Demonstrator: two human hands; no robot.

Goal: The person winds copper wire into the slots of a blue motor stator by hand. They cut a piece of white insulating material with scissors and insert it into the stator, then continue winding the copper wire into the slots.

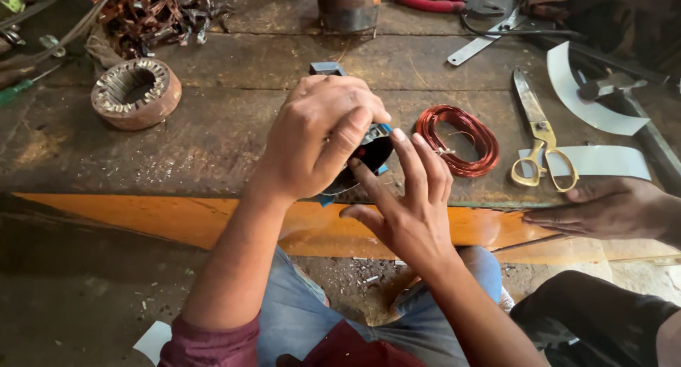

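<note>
The small round motor part sits at the table's near edge, squeezed in the left hand. The right hand is open, its fingertips touching the part's side. No wire looks wound on it yet, so I think most of the work is left. Just right of the hold lies one copper wire coil, then one pair of scissors. Far left sits one empty metal ring. Another person's hand rests at the right.
</note>
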